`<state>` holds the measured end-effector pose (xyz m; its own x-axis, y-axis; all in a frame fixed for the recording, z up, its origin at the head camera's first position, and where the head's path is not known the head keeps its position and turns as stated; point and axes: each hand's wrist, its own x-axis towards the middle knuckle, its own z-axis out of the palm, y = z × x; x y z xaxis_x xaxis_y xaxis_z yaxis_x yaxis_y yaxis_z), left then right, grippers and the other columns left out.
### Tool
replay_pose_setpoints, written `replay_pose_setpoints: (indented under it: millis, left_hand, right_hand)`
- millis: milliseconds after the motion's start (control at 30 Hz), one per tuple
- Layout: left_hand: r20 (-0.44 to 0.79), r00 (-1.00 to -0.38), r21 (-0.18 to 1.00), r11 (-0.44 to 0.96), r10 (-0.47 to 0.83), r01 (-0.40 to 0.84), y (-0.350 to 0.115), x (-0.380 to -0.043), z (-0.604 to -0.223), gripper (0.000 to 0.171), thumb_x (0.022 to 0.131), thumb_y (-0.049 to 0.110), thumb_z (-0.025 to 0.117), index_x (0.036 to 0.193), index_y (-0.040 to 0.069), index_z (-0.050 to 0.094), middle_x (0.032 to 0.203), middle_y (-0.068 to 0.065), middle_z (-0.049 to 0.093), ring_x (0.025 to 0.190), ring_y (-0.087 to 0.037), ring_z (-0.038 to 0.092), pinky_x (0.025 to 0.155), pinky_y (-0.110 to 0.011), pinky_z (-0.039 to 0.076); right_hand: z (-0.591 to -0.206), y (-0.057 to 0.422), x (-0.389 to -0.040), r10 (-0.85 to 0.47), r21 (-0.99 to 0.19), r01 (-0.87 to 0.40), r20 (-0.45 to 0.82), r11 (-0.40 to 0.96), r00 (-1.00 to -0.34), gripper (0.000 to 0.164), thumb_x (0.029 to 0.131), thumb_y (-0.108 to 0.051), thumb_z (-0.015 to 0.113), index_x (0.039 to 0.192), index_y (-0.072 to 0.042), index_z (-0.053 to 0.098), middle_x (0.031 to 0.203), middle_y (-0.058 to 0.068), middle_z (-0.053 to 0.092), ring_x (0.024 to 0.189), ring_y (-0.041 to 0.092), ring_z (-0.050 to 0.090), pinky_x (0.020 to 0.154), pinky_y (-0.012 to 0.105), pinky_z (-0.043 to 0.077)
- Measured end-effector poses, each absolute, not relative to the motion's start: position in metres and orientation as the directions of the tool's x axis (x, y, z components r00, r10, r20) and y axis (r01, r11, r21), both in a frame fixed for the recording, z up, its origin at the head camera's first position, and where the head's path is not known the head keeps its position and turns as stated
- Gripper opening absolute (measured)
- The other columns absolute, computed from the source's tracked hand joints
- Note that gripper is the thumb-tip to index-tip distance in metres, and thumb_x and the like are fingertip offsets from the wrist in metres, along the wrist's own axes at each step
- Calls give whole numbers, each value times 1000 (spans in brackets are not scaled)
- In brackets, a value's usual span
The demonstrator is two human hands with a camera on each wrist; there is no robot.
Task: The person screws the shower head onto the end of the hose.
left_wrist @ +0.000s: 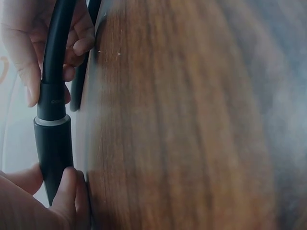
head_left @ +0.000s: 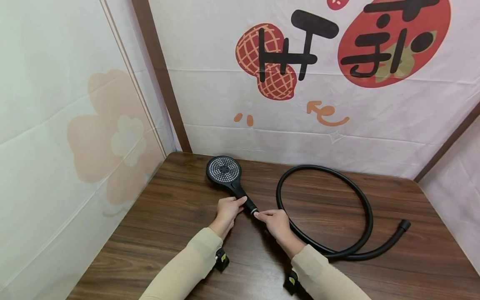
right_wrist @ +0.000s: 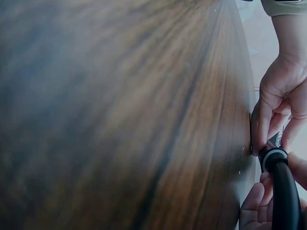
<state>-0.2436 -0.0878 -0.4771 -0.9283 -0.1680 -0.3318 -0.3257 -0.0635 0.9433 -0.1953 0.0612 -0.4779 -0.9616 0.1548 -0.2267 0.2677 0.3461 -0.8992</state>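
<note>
A black shower head (head_left: pixel 224 170) lies face up toward the back of the table, its handle (left_wrist: pixel 53 148) slanting down to the right. My left hand (head_left: pixel 227 210) grips that handle between thumb and fingers. At the handle's lower end, my right hand (head_left: pixel 276 225) pinches the end fitting of a black shower hose (head_left: pixel 369 208). The left wrist view shows the hose fitting (left_wrist: pixel 51 101) in line with the handle, a thin pale ring between them. How deep the fitting sits inside the handle cannot be seen.
The hose loops over the right side of the brown wooden table (head_left: pixel 150 233), its free end (head_left: pixel 404 225) pointing up and right. A printed cloth wall (head_left: pixel 210 112) stands behind the table, and another cloth (head_left: pixel 45 166) hangs along the left.
</note>
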Motion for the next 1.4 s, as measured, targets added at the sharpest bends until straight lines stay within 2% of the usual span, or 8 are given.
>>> replay_pose_setpoints:
  millis: [100, 267, 467, 733, 933, 1000, 1233, 1400]
  left_hand:
    - [-341, -927, 940, -72, -158, -334, -88, -244, -477, 37, 90, 8, 72, 118, -15, 64, 123, -27, 63, 92, -17, 70, 83, -31, 59]
    - [-350, -925, 937, -76, -147, -342, -89, -244, -478, 42, 90, 9, 72, 122, -16, 61, 127, -29, 60, 101, -27, 72, 84, -33, 59]
    - [-321, -937, 946, -79, -138, -313, -89, -246, -480, 34, 87, 7, 74, 111, -17, 66, 108, -20, 69, 85, -15, 70, 82, -36, 59]
    - [-327, -930, 945, -67, -170, -320, -88, -247, -478, 32, 85, 4, 76, 110, -15, 68, 106, -19, 67, 77, -11, 68, 72, -26, 60]
    - [-313, -935, 950, -38, -166, -311, -89, -250, -480, 29, 85, 4, 76, 107, -14, 69, 91, -10, 67, 71, -8, 65, 69, -24, 59]
    - [-314, -934, 949, -22, -169, -315, -90, -251, -480, 28, 85, 4, 76, 105, -14, 70, 90, -8, 65, 71, -8, 65, 69, -25, 59]
    - [-298, -940, 947, 73, -164, -313, -90, -252, -478, 28, 84, 6, 77, 103, -14, 70, 98, -14, 66, 72, -13, 67, 68, -26, 60]
    - [-260, -952, 928, 230, -159, -292, -92, -251, -476, 26, 84, 14, 78, 93, -10, 73, 80, -12, 68, 65, -12, 65, 61, -22, 56]
  right_hand:
    - [-477, 61, -195, 153, -900, 268, -228, 344, -962, 26, 84, -28, 79, 92, -4, 80, 101, 16, 76, 97, 26, 68, 73, 33, 53]
    - [-476, 61, -194, 142, -907, 260, -224, 332, -964, 26, 84, -28, 79, 91, -3, 80, 100, 17, 76, 91, 23, 67, 66, 29, 50]
    - [-477, 61, -194, 147, -903, 257, -219, 345, -965, 26, 84, -28, 79, 91, -3, 80, 100, 17, 76, 87, 21, 67, 63, 27, 48]
    - [-478, 61, -195, 155, -896, 280, -240, 345, -958, 26, 84, -28, 79, 91, -2, 80, 101, 16, 76, 89, 21, 66, 64, 27, 47]
    - [-478, 61, -197, 162, -895, 282, -239, 346, -957, 27, 83, -28, 80, 91, -2, 80, 101, 17, 76, 90, 23, 67, 65, 28, 48]
    - [-477, 61, -197, 162, -896, 284, -242, 342, -957, 28, 83, -29, 80, 91, -2, 80, 102, 17, 75, 91, 24, 67, 65, 29, 50]
    - [-476, 62, -196, 156, -889, 307, -269, 339, -950, 28, 84, -31, 79, 93, -4, 80, 109, 18, 74, 100, 30, 67, 74, 36, 54]
    - [-476, 63, -197, 147, -890, 310, -276, 333, -950, 28, 84, -31, 79, 93, -4, 80, 110, 17, 74, 102, 31, 67, 76, 37, 54]
